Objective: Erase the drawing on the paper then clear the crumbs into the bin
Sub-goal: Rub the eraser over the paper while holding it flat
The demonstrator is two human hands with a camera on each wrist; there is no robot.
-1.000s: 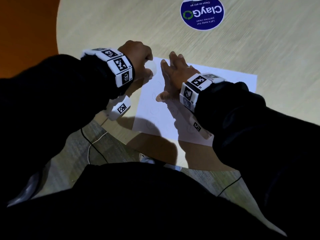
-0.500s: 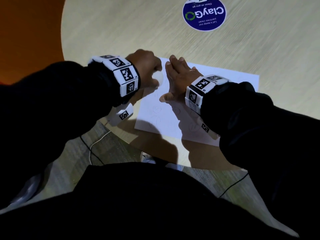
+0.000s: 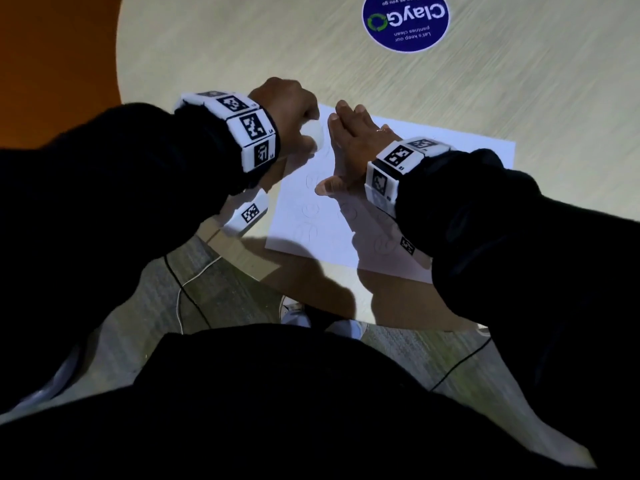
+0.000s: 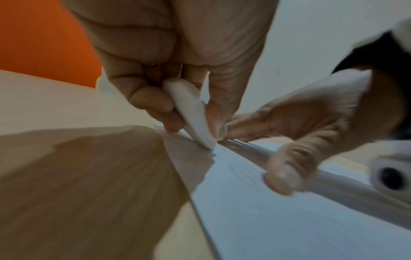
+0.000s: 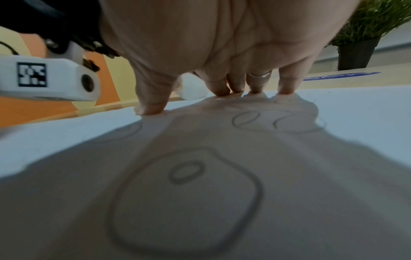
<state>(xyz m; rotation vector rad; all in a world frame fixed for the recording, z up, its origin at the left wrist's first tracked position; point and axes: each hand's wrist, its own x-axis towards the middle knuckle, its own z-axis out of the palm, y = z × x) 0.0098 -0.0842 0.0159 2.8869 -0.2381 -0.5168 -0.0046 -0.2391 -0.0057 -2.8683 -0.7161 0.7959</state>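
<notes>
White paper (image 3: pixel 433 147) lies near the round desk's (image 3: pixel 242 46) near edge, pencilled ovals (image 5: pixel 244 118) on it. Left hand (image 3: pixel 291 109) has fingers and thumb curled round a white eraser (image 4: pixel 193 114), whose tip touches the paper by its far left corner. Right hand (image 3: pixel 353 143) is spread flat, straight fingertips (image 5: pixel 286 88) pressing the sheet just beside the eraser. A blue round sticker (image 3: pixel 405 19) sits toward the desk's far edge.

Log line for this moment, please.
stage: erasing | left hand: grips eraser, tip on paper | right hand: flat, holds paper down | drawing: mostly left
</notes>
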